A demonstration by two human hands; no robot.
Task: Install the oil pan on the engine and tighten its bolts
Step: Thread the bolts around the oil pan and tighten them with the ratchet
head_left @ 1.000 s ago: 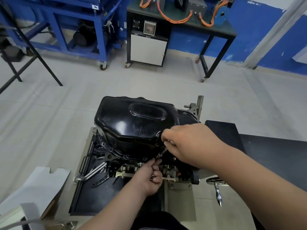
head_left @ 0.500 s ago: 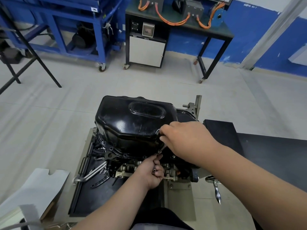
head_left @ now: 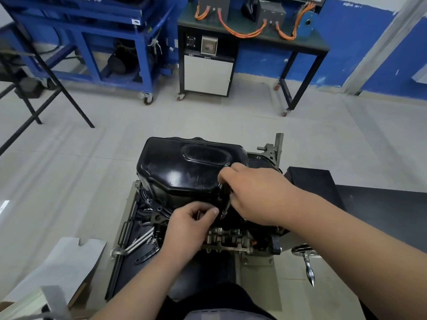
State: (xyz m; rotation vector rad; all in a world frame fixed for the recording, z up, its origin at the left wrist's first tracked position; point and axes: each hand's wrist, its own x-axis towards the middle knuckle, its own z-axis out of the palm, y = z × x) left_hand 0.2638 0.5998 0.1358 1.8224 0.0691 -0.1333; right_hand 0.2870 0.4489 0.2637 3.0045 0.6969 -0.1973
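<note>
left grip [head_left: 191, 224] is nearest, pinching a small dark part [head_left: 199, 215], likely a bolt. just right of it, right grip [head_left: 256, 195] clenches a thin driver [head_left: 225, 210], steeply tilted, tip down at the near rim of the oil pan [head_left: 180, 167], which sits on the engine [head_left: 227, 239]. beige counter [head_left: 256, 285] beneath; grey floor [head_left: 161, 121], blue wall [head_left: 346, 54] beyond.

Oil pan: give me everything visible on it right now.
The oil pan is glossy black, apparently painted pressed metal, lightly scuffed, with faceted sides and an oval embossed panel on its upward face. It sits sump-up on the engine, flange bolt holes showing along the near-left edge. The right hand covers its near-right corner, gripping a thin driver angled down at the flange. The left hand is at its near edge; what it holds is unclear.
</note>
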